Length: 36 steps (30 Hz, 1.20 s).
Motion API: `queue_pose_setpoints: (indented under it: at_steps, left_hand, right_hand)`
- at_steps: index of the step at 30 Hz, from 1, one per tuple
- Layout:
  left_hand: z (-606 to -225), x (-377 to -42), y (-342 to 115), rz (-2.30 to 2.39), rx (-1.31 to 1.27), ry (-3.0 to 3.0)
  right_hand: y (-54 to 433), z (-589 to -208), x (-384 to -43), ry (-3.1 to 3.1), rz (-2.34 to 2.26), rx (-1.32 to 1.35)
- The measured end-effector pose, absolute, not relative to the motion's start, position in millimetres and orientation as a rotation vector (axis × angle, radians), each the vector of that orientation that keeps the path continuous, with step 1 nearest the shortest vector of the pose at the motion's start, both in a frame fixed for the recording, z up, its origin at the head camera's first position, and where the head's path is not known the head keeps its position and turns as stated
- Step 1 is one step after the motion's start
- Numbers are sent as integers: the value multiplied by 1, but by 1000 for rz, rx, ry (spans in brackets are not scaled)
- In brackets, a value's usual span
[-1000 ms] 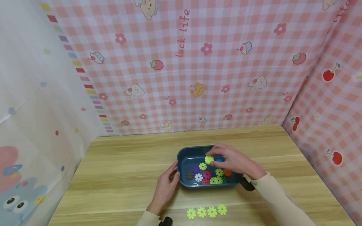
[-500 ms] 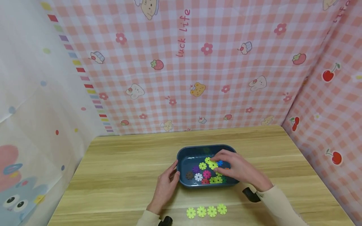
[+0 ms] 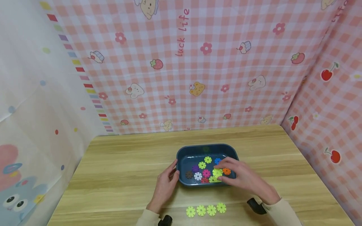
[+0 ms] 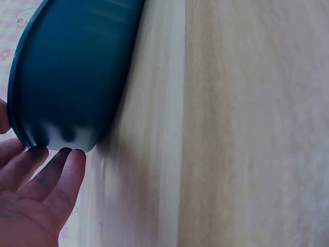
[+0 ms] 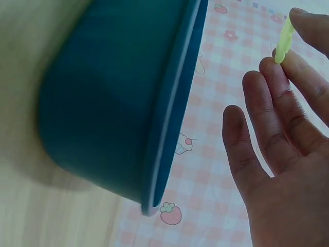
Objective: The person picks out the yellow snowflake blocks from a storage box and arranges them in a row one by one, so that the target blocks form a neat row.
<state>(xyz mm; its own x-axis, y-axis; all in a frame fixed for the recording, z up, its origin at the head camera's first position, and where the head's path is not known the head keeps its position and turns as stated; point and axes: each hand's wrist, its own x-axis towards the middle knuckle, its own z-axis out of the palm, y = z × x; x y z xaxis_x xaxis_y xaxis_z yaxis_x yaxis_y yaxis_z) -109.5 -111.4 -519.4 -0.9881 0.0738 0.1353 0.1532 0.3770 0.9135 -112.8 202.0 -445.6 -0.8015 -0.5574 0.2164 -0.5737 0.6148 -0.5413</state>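
A dark blue tub [image 3: 192, 183] on the wooden table holds several small notched plastic discs in mixed colours. Over its right part, my right hand [image 3: 244, 177] pinches a yellow-green snowflake disc [image 3: 217, 172] between thumb and index finger. The right wrist view shows that disc [image 5: 284, 41] edge-on, above the tub's rim, with the other fingers spread free. My left hand [image 3: 164, 185] touches the tub's left end, fingers fairly straight. In the left wrist view its fingertips [image 4: 77, 159] meet the outer wall [image 4: 67, 77].
A row of several yellow-green discs [image 3: 201, 210] lies on the table [image 3: 118, 175] in front of the tub. Inside the tub are a white disc [image 3: 198, 176], a blue one [image 3: 217, 161] and an orange one [image 3: 227, 171]. A checked cloth [image 3: 181, 78] hangs behind.
My right hand has moved from the tub's back toward its front right, carrying the pinched yellow-green disc. The left hand and the row of discs have stayed in place.
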Motion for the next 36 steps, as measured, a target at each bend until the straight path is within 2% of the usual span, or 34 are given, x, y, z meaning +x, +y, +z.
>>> queue_pose_setpoints:
  at_steps: [19, 36]
  left_hand:
    - [-519, -111, -111, -1694, -205, -2543]
    - [-518, -110, -109, -1692, -199, -2540]
  right_hand:
    - [214, -457, -84, -2639, 939, 1094]
    - [228, -460, -64, -2826, 1024, 1004]
